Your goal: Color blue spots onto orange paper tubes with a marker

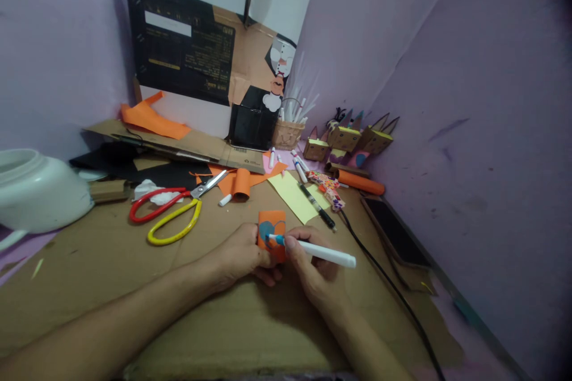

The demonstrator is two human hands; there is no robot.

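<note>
My left hand point(245, 256) grips a small orange paper piece point(277, 221) just above the cardboard-covered table point(210, 327). Its front carries a rounded shape filled in blue and a drawn outline beside it. My right hand point(315, 265) is closed around a white felt-tip marker point(328, 253) with a blue tip. That tip meets the blue patch on the paper. Part of the paper's left side is hidden behind my left fingers. Beyond my hands lie scissors point(196, 193) with one red and one yellow handle, and a curled orange paper roll point(242, 184).
A white pot point(53, 190) stands at the left. Yellow paper point(290, 196), a black pen point(316, 205) and a glue gun point(328, 187) with a trailing cord lie ahead. A phone point(397, 229) rests at the right. Cardboard animal figures point(345, 138) and a marker basket point(288, 134) stand behind.
</note>
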